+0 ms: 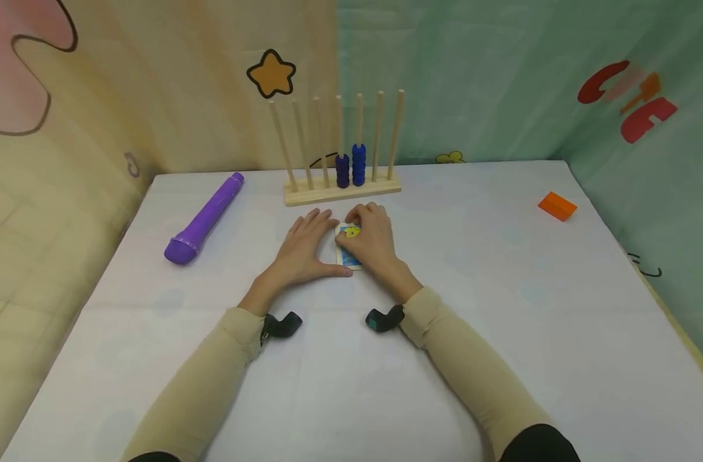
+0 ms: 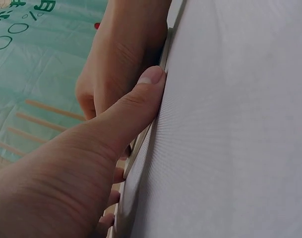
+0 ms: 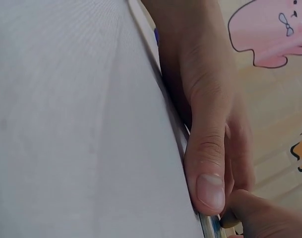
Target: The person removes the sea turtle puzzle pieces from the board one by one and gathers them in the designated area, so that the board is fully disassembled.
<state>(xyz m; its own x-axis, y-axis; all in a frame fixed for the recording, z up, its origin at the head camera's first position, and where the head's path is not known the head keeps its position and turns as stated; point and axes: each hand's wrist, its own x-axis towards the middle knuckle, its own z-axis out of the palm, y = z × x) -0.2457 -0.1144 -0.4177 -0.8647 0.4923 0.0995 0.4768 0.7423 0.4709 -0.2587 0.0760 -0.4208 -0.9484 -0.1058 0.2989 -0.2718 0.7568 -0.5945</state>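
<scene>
A small flat picture puzzle (image 1: pixel 349 258), blue with a yellow figure and a pale wooden rim, lies on the table in front of the peg rack. My left hand (image 1: pixel 305 247) braces it from the left, fingers spread straight at the far-left corner and thumb along the near edge. Over its right part curls my right hand (image 1: pixel 374 237), thumb and forefinger pinching at the yellow figure and hiding much of the picture. Seen edge-on in the right wrist view, the puzzle (image 3: pixel 210 225) lies under the left thumb (image 3: pixel 210 191).
Behind the hands stands a wooden peg rack (image 1: pixel 342 194) with dark blue beads (image 1: pixel 358 165) stacked on two pegs. A purple toy microphone (image 1: pixel 204 221) lies at the left, an orange block (image 1: pixel 557 206) at the far right. Printed curtains border the white table (image 1: pixel 328 385).
</scene>
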